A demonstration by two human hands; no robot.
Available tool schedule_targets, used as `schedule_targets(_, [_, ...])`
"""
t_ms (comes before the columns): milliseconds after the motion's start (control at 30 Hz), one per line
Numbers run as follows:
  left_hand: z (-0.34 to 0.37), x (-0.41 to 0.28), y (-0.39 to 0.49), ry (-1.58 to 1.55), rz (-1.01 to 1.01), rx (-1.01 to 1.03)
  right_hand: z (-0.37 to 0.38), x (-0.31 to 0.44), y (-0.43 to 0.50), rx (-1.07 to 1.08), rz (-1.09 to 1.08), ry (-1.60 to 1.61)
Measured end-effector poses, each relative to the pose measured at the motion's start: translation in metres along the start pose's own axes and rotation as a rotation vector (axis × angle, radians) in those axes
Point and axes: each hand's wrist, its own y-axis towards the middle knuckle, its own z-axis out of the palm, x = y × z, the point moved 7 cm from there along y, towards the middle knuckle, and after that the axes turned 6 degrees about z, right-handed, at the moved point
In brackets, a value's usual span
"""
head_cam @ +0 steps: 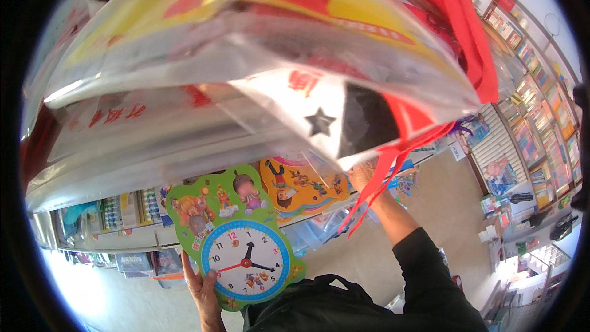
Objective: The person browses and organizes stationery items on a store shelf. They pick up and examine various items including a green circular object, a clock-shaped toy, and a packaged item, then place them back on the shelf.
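Observation:
My left hand (205, 293) grips the lower left edge of a green cartoon teaching clock (246, 240), its thumb on the dial's rim. The clock has a white face, a blue number ring, black hands and a red hand. Just behind it lie orange clock boards (304, 189), apparently stacked. At their right end is my right hand (362, 177), its fingers largely hidden, so its grip is unclear. Large clear plastic packages (193, 69) with yellow and red print hang close to the camera and cover much of the upper view. Red ribbons (385, 170) dangle across my right hand.
A shelf (133, 242) with boxed goods runs along the left. Clear plastic items (318, 230) sit below the orange boards. Tall bookshelves (530, 83) line the right side, beside a white slatted rack (498, 147). Pale floor (438, 203) shows between the displays.

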Motion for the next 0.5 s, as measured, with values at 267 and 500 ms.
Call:
schedule_targets(267, [-0.005, 0.011, -0.004, 0.035, -0.077, 0.041, -0.06, -0.03, 0.026, -0.083, 0.121, 0.381])
schedule_targets(500, [-0.002, 0.02, -0.005, 0.063, -0.095, 0.049, -0.087, -0.051, 0.052, -0.237, 0.027, 0.216])
